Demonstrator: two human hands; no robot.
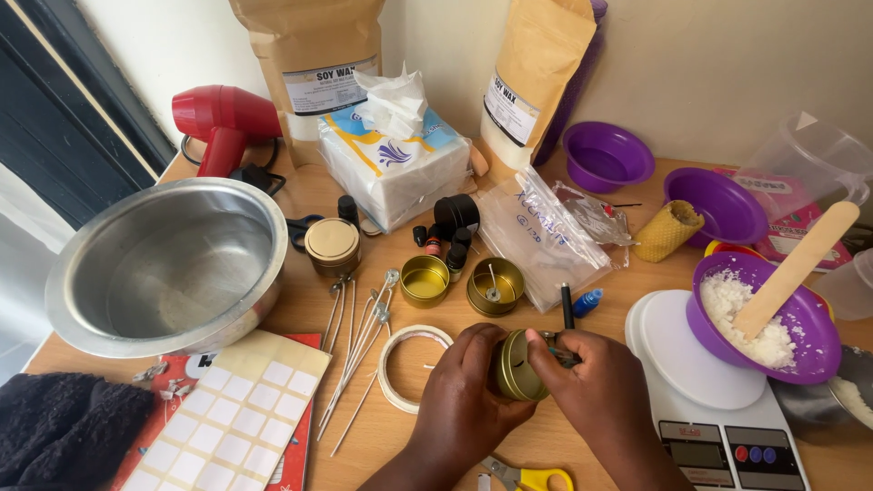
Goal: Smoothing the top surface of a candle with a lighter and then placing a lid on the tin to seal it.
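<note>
Partly hidden, gold tin [518,366] sits tilted at near centre, left hand [466,386] clamped around it; right hand [589,377] pinches a small dark item, unclear what. Purple bowl [789,314] at right holds white flakes and wooden stick [798,259]. Steel bowl [168,264] sits left on wooden desk [637,273].

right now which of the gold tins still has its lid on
The gold tin standing beside the steel bowl, left of the others: a flat lid covers it. The two tins next to it stand open, and the held tin lies sideways, open.
</note>
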